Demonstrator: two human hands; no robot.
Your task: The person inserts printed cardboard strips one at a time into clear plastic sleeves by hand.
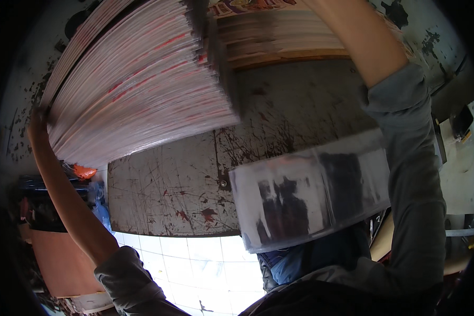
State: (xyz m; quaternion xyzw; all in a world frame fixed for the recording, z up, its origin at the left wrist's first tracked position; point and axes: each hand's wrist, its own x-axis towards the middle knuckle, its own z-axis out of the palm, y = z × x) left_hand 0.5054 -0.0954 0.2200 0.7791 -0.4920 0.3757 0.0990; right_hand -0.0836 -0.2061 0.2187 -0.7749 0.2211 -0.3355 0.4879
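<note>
Thick stack of printed sheets (142, 79) lifted and tilted above scratched, paint-spattered worktable (289, 105). Left hand (37, 124) clamped on stack's left edge, fingers hidden behind paper; right hand out of frame past top edge, grip impossible to judge. Loose fanned edges likely to slide or spill if tilt steepens. Glossy band (310, 195) hanging on right sleeve, possible snag
</note>
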